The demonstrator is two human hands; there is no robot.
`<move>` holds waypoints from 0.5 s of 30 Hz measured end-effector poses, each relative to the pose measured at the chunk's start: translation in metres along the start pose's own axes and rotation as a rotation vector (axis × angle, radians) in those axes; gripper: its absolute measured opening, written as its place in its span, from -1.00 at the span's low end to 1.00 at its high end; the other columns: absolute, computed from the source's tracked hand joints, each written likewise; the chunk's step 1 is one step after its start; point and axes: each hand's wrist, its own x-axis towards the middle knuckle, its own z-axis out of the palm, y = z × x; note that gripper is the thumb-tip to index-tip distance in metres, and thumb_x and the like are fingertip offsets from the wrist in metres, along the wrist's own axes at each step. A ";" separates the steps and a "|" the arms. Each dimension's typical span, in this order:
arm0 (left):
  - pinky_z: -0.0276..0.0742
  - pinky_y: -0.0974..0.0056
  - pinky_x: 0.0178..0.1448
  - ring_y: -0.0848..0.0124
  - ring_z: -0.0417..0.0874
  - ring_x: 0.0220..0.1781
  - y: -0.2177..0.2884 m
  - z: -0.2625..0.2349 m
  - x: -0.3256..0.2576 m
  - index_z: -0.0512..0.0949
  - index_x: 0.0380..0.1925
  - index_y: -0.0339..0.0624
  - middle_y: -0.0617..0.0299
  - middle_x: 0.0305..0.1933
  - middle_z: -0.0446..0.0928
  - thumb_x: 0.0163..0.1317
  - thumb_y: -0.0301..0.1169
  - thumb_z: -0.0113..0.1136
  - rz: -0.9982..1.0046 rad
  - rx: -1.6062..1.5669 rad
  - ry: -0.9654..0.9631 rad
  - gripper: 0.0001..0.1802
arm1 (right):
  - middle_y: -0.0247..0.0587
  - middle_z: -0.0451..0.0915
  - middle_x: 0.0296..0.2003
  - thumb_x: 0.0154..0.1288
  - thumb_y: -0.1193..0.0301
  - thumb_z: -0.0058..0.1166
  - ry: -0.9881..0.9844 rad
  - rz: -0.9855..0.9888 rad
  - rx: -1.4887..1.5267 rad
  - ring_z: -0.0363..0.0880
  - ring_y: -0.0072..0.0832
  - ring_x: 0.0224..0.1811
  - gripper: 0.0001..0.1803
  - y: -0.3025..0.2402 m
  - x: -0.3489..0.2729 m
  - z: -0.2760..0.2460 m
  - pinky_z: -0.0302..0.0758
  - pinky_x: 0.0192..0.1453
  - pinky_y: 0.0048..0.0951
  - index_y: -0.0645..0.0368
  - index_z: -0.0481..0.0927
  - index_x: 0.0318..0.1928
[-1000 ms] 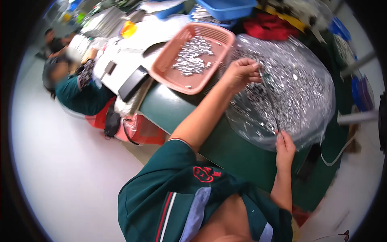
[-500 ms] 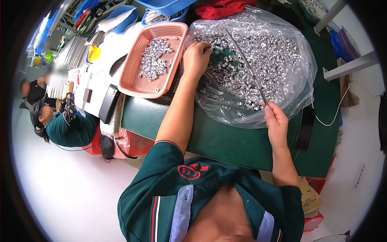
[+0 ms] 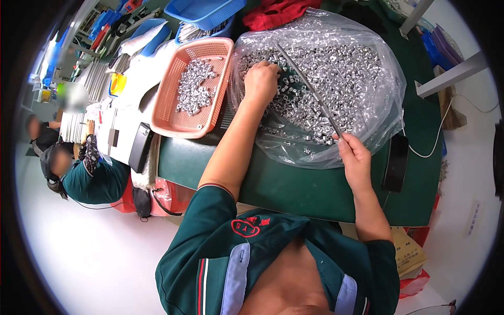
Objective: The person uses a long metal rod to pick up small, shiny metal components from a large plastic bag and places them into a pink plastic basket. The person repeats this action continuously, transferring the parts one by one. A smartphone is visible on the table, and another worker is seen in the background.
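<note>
A thin grey metal rod (image 3: 307,82) slants over a heap of small silvery ring-shaped metal pieces (image 3: 346,79). My right hand (image 3: 356,157) pinches its near end, at the near right side of the heap. The pieces lie on a large clear plastic bag (image 3: 294,152) spread on the table. At the heap's left side, near the rod's far end, is my left hand (image 3: 261,83), its fingers curled together; whatever they may hold is hidden. Left of this hand a pink plastic basket (image 3: 164,113) holds more such pieces (image 3: 194,89).
Blue baskets (image 3: 202,13) and a red cloth (image 3: 281,13) lie beyond. A black phone-like slab (image 3: 396,164) rests right of the bag on the green table (image 3: 299,194), near a white cable (image 3: 438,142) and metal post (image 3: 451,79). A co-worker (image 3: 92,176) sits at left.
My left hand has shifted rightward over the pieces, away from the pink basket. The rod's far end has swung left, toward that hand, while my right hand keeps its grip. The whole view has shifted slightly.
</note>
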 end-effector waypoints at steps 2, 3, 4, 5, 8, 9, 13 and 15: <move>0.50 0.09 -0.11 0.10 0.58 -0.19 -0.001 0.001 0.001 0.62 -0.37 -0.12 0.10 -0.35 0.55 0.00 -0.42 0.25 0.008 0.008 0.007 -0.85 | -0.60 0.38 -0.54 0.36 0.42 0.03 0.013 -0.001 -0.011 0.19 -0.83 -0.50 -0.78 -0.001 0.000 0.000 0.16 -0.44 -0.70 0.27 0.60 -0.09; 0.50 0.10 -0.10 0.10 0.58 -0.19 0.001 0.000 0.001 0.63 -0.36 -0.13 0.10 -0.34 0.55 0.02 -0.42 0.25 -0.007 0.012 -0.005 -0.85 | -0.60 0.38 -0.54 0.36 0.42 0.03 0.014 0.005 -0.012 0.19 -0.83 -0.50 -0.79 -0.001 0.001 0.001 0.16 -0.44 -0.70 0.27 0.60 -0.09; 0.50 0.11 -0.09 0.09 0.59 -0.19 0.002 -0.001 0.001 0.64 -0.35 -0.14 0.10 -0.32 0.55 0.03 -0.42 0.24 -0.022 0.015 -0.017 -0.85 | -0.60 0.37 -0.54 0.36 0.42 0.03 0.015 0.011 -0.013 0.19 -0.83 -0.50 -0.79 -0.001 0.001 0.001 0.16 -0.44 -0.70 0.26 0.60 -0.09; 0.50 0.11 -0.09 0.08 0.59 -0.20 0.001 -0.002 0.001 0.64 -0.36 -0.15 0.09 -0.33 0.55 0.03 -0.42 0.24 -0.033 -0.030 -0.001 -0.86 | -0.60 0.37 -0.55 0.36 0.42 0.03 0.016 0.018 -0.017 0.19 -0.83 -0.50 -0.79 -0.001 0.001 0.000 0.15 -0.45 -0.70 0.26 0.61 -0.10; 0.52 0.17 -0.15 0.13 0.62 -0.28 0.004 -0.012 0.004 0.63 -0.40 -0.22 0.08 -0.38 0.58 0.06 -0.44 0.23 -0.076 -0.174 0.128 -0.88 | -0.60 0.37 -0.55 0.35 0.43 0.02 0.027 -0.031 -0.035 0.19 -0.84 -0.51 -0.79 0.002 0.003 0.002 0.15 -0.45 -0.70 0.27 0.61 -0.10; 0.50 0.20 -0.21 0.23 0.60 -0.31 -0.001 -0.013 0.006 0.61 -0.34 -0.23 0.13 -0.39 0.57 0.11 -0.43 0.22 -0.278 -0.676 0.079 -0.86 | -0.60 0.37 -0.55 0.35 0.43 0.03 0.025 -0.015 -0.050 0.19 -0.83 -0.51 -0.79 0.002 0.004 0.001 0.15 -0.46 -0.70 0.27 0.61 -0.10; 0.40 0.38 -0.31 0.47 0.47 -0.37 -0.019 -0.031 0.004 0.52 -0.16 -0.25 0.21 -0.35 0.51 0.24 -0.41 0.17 -0.600 -2.145 -0.146 -0.79 | -0.58 0.37 -0.57 0.33 0.46 0.03 0.010 -0.011 -0.116 0.20 -0.82 -0.52 -0.80 0.001 0.001 0.003 0.16 -0.46 -0.69 0.26 0.61 -0.10; 0.39 0.41 -0.29 0.47 0.43 -0.37 -0.019 -0.031 -0.004 0.53 -0.19 -0.27 0.22 -0.35 0.47 0.22 -0.39 0.20 -0.575 -2.380 -0.204 -0.78 | -0.56 0.39 -0.56 0.33 0.46 0.03 -0.003 -0.038 -0.153 0.21 -0.82 -0.52 -0.80 0.003 0.001 0.004 0.18 -0.45 -0.69 0.27 0.61 -0.10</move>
